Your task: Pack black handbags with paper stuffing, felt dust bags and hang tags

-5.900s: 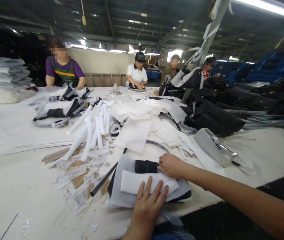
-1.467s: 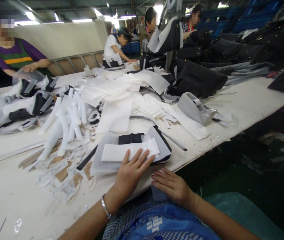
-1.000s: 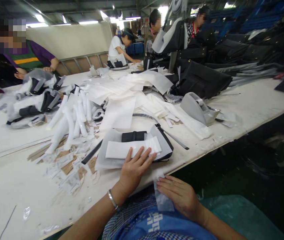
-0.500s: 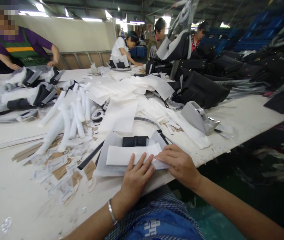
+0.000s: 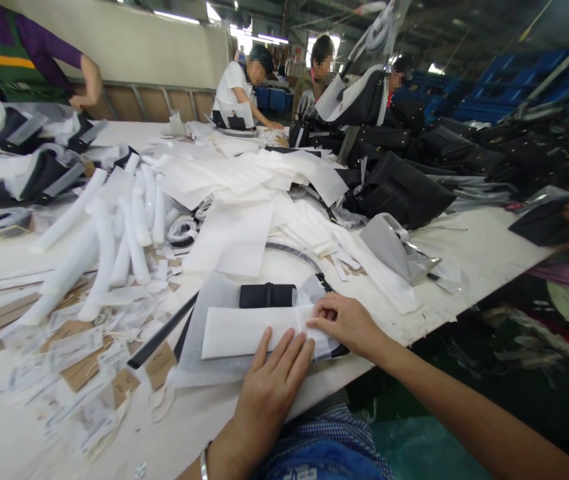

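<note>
A black bag with a dark flap [image 5: 257, 296] lies in front of me, partly covered by thin white wrapping paper [image 5: 194, 360]. Across it rests a white foam strip [image 5: 237, 333]. My left hand [image 5: 274, 383] presses flat on the strip's near edge, fingers stretched out. My right hand [image 5: 351, 327] pinches the thin wrapping paper at the strip's right end, thumb against fingers. A curved wrapped handle [image 5: 294, 253] arcs away behind the bag, and a dark strap [image 5: 161, 333] runs out to its left.
White tubes [image 5: 99, 260] and paper tags [image 5: 84, 363] lie on my left. White sheets [image 5: 229, 233] are piled beyond the bag. Black bags [image 5: 399, 187] are heaped at the right back. The table edge [image 5: 444, 313] slants to my right. Several co-workers [image 5: 239, 90] stand around the table.
My right hand has shifted slightly left along the foam strip, its fingers now curled into a pinch. My left hand stays flat on the strip. The view has turned a little.
</note>
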Action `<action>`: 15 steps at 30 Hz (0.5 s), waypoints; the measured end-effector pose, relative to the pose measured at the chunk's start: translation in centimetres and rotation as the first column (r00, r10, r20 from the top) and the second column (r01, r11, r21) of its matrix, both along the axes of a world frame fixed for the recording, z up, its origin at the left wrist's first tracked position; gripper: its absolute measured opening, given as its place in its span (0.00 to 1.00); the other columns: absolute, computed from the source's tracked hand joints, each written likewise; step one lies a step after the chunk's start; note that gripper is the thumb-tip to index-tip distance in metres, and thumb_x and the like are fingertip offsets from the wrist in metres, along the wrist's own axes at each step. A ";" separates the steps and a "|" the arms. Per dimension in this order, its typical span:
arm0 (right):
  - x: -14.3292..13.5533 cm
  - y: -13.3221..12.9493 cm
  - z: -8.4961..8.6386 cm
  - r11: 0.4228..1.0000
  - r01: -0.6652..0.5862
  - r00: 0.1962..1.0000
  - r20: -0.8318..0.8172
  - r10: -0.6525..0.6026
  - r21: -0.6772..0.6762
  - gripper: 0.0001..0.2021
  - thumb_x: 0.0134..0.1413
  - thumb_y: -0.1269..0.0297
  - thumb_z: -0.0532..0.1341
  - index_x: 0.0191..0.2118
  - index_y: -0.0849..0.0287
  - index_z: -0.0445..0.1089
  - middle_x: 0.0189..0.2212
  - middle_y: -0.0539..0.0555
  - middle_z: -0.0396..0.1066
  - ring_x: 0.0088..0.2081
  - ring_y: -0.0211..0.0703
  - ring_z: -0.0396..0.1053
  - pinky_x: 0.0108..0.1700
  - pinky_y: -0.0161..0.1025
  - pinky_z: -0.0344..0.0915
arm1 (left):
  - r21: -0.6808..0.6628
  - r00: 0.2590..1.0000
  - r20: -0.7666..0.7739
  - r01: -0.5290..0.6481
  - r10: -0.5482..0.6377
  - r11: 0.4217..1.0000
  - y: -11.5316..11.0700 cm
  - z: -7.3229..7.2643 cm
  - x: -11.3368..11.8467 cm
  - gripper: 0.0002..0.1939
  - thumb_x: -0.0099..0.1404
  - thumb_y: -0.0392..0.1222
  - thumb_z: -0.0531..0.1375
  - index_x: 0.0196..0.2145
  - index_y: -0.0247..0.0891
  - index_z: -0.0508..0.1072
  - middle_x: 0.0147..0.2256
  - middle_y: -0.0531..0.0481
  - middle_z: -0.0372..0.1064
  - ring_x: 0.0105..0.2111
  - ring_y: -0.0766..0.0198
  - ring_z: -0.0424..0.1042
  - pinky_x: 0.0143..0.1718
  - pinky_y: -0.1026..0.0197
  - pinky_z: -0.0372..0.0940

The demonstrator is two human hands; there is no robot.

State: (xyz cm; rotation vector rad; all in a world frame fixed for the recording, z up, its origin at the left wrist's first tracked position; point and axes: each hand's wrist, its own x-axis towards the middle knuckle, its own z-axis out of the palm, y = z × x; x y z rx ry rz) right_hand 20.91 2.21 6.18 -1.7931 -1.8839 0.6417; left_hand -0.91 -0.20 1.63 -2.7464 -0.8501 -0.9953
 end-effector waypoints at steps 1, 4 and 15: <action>0.1 0.2 -0.1 0.999 0.005 1.000 -0.011 -0.005 -0.032 0.08 0.51 0.61 0.69 0.28 0.57 0.72 0.26 0.47 0.71 0.27 0.37 0.68 0.30 0.34 0.63 | 0.000 1.000 -0.003 -0.017 0.017 1.000 0.0 0.0 0.1 0.19 0.76 0.37 0.47 0.58 0.37 0.68 0.54 0.50 0.72 0.57 0.63 0.68 0.70 0.49 0.38; 0.4 0.8 -0.3 0.995 0.010 0.998 -0.053 -0.015 -0.097 0.10 0.50 0.60 0.69 0.33 0.56 0.69 0.25 0.45 0.71 0.26 0.37 0.67 0.28 0.32 0.60 | 0.011 0.998 0.001 -0.062 0.062 0.998 0.2 0.0 0.4 0.20 0.76 0.37 0.44 0.57 0.39 0.70 0.52 0.49 0.73 0.55 0.63 0.70 0.69 0.49 0.40; 0.8 1.1 0.5 0.996 -0.020 0.995 -0.100 0.012 -0.082 0.09 0.48 0.64 0.70 0.32 0.56 0.70 0.24 0.44 0.72 0.26 0.36 0.70 0.29 0.31 0.62 | 0.119 0.997 -0.079 0.023 -0.013 0.993 1.4 -1.8 0.1 0.22 0.72 0.35 0.45 0.58 0.41 0.70 0.60 0.51 0.66 0.67 0.59 0.49 0.71 0.46 0.33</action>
